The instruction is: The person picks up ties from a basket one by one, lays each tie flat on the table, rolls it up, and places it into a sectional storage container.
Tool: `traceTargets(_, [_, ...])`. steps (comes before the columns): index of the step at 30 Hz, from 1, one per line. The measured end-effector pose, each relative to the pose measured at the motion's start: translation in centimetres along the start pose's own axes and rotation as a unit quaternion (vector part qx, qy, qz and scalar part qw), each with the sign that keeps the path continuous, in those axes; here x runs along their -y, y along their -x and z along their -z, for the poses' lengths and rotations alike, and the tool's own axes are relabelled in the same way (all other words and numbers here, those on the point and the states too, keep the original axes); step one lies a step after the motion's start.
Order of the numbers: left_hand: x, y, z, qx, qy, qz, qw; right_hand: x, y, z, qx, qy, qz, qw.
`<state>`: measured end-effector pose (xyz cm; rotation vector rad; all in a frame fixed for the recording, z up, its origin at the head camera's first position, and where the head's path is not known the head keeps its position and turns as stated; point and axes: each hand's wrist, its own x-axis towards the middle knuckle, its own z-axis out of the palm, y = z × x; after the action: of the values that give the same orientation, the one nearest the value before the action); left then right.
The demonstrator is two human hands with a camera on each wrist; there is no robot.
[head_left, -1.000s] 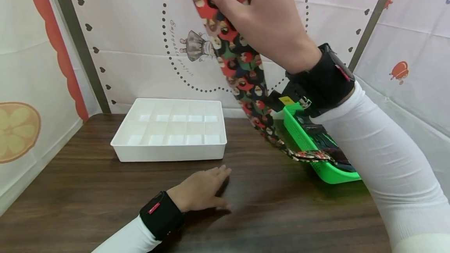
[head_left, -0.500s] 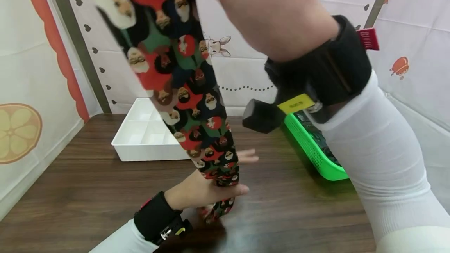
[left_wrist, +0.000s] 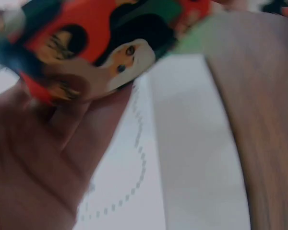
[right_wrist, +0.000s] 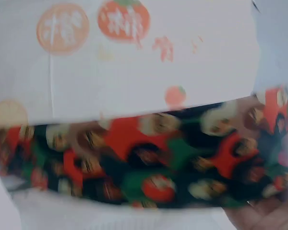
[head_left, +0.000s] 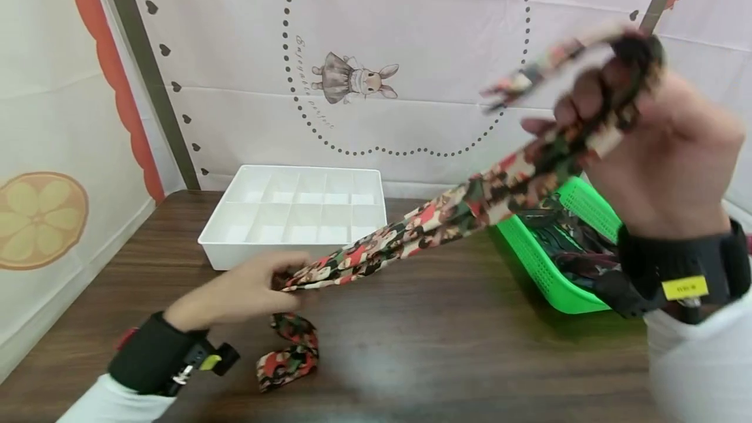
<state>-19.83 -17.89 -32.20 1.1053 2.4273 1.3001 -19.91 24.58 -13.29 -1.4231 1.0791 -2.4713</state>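
A patterned necktie [head_left: 435, 220], printed with cartoon faces in red, green and black, is stretched aslant between my two hands in the head view. My left hand [head_left: 237, 289] holds its lower part above the table, and a loose tail of it lies curled on the wood below. Higher up at the right, my right hand [head_left: 675, 162] grips the other part; a blurred end swings out left of the knuckles. In the left wrist view the necktie [left_wrist: 96, 43] crosses over the fingers. The right wrist view shows the necktie [right_wrist: 149, 153] spread broad and blurred.
A white divided tray [head_left: 235, 254] stands at the back of the dark wooden table [head_left: 423, 344]. To the right is a green basket [head_left: 531, 266] with dark folded cloth items inside. Printed white sheets [head_left: 446, 70] enclose the table at the back and sides.
My right hand has swung up and to the right, drawing the necktie across. The left hand, bare on the table a second ago, now holds the necktie and has moved left.
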Motion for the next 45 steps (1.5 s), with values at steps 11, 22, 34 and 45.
traceTargets(11, [3.5,2.5,4.0,0.108,0.119,0.104,0.9816,-2.9,16.1,9.0,-0.078,-0.013,-0.141,0.987])
traceTargets(22, [6.6,1.9,1.6,0.104,-0.031,0.212,0.9713,-5.6,19.6,9.7,0.021,0.336,-0.399,0.853])
traceTargets(34, [7.4,2.9,3.2,0.079,-0.006,0.199,0.9767,-8.9,19.4,7.8,0.203,0.508,-0.360,0.756])
traceTargets(45, [8.5,3.3,3.5,0.077,0.013,0.203,0.9761,-5.3,20.8,8.9,0.153,0.549,-0.457,0.683])
